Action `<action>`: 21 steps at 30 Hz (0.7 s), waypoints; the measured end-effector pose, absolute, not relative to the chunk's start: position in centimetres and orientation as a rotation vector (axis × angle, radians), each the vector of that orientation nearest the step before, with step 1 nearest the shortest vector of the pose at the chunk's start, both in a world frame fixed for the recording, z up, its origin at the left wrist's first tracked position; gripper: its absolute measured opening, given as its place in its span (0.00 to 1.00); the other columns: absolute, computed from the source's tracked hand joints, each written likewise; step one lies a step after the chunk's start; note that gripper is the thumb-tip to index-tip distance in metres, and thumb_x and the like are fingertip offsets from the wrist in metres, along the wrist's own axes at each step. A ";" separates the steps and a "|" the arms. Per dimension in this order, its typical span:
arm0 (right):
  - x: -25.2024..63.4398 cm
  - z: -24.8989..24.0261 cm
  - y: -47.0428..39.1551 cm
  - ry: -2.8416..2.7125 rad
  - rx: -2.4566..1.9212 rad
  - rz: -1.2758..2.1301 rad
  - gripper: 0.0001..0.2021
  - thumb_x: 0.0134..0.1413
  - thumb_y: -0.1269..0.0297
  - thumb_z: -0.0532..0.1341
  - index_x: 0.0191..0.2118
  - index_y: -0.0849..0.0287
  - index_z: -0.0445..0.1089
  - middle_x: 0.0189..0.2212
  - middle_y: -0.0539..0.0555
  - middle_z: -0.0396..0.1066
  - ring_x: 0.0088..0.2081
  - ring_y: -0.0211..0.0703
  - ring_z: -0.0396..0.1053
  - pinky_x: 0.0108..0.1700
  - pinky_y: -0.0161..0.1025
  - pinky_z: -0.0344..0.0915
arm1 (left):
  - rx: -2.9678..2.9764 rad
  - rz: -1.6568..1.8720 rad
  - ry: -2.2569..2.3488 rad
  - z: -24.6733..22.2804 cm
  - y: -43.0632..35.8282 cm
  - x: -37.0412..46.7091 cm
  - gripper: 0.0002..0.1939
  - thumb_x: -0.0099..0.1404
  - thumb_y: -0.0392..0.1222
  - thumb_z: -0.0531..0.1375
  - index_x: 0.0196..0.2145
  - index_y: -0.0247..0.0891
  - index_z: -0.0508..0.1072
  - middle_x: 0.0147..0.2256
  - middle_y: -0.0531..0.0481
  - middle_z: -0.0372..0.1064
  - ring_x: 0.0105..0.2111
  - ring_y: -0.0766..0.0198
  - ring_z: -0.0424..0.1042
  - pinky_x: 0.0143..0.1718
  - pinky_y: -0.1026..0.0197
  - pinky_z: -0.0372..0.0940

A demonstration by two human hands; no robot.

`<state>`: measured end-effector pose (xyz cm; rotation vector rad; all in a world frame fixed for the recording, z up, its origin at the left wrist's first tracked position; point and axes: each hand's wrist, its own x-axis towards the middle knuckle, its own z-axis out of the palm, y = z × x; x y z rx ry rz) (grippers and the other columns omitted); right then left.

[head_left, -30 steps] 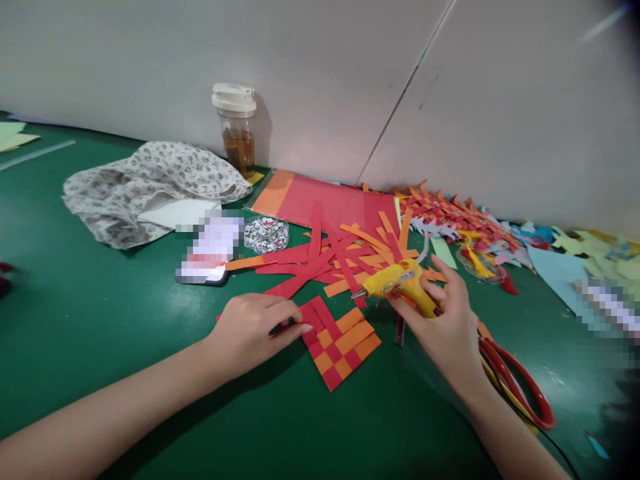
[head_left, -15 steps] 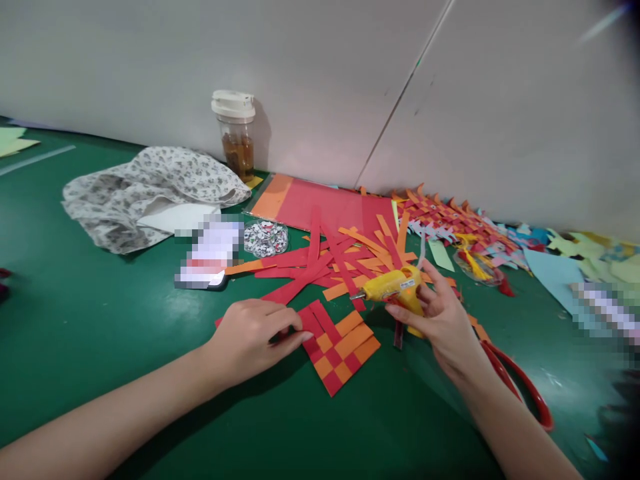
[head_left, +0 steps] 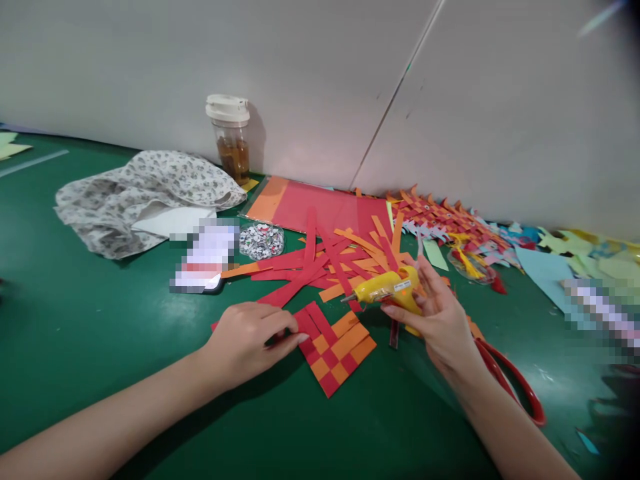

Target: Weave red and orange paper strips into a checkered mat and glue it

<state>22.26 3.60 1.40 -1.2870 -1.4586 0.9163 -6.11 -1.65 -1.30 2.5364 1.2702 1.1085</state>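
A woven red and orange paper piece (head_left: 331,360) lies on the green table, its lower corner pointing toward me. My left hand (head_left: 257,340) pinches its upper left edge between thumb and fingers. In my right hand (head_left: 437,307) is a yellow glue gun (head_left: 387,288), its metal nozzle pointing left, above the right part of the woven piece. A clear glue stick sticks up from the back of the gun. Just beyond the woven piece spreads a loose heap of red and orange paper strips (head_left: 320,257).
Red-handled scissors (head_left: 515,380) lie beside my right forearm. Behind the strips are a bag of googly eyes (head_left: 261,241), a phone (head_left: 205,257), a patterned cloth (head_left: 150,193), a lidded cup (head_left: 230,140) and red-orange sheets (head_left: 320,207). Woven paper fish (head_left: 445,217) pile up at the right against the wall.
The view has shifted slightly, moving most things a little left in the picture. Both hands keep their holds, and the glue gun stays over nearly the same spot.
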 end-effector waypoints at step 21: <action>22.2 1.8 3.3 -1.469 -1.314 0.865 0.42 0.43 0.60 0.69 0.62 0.41 0.49 0.65 0.51 0.47 0.61 0.49 0.55 0.53 0.40 0.65 | 2.548 1.046 1.301 -1.2 -1.8 -6.1 0.07 0.62 0.42 0.58 0.28 0.40 0.71 0.20 0.58 0.68 0.21 0.70 0.66 0.23 0.66 0.59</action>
